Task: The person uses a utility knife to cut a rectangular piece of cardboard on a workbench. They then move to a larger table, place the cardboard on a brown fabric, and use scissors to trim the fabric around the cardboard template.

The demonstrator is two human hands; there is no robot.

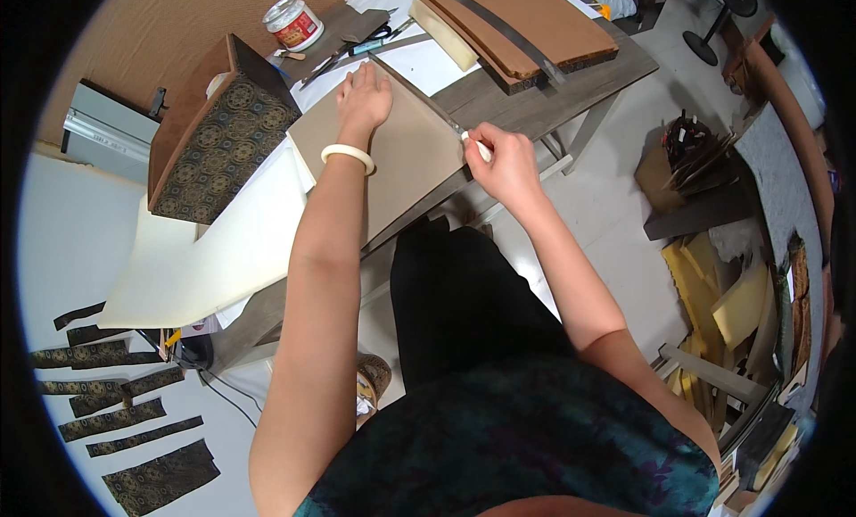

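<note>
My left hand [363, 96], with a pale bangle at the wrist, lies with fingers extended on a beige board [408, 173], near the upper end of a thin metal straightedge [415, 93] along the board's right edge. My right hand [502, 160] grips a small white-handled tool [472, 141] at the straightedge's lower end; its tip is too small to make out clearly. Cream sheets [227, 258] lie beside and partly under the board, hanging over the front of the grey wooden table [593, 80].
A patterned angled box [218, 147] stands left. Behind are a jar [294, 24], assorted tools [367, 46] and stacked brown padded panels [517, 13] with a dark strip. Foam offcuts [736, 303] and a stand [700, 49] occupy the right; patterned strips [156, 472] lie lower left.
</note>
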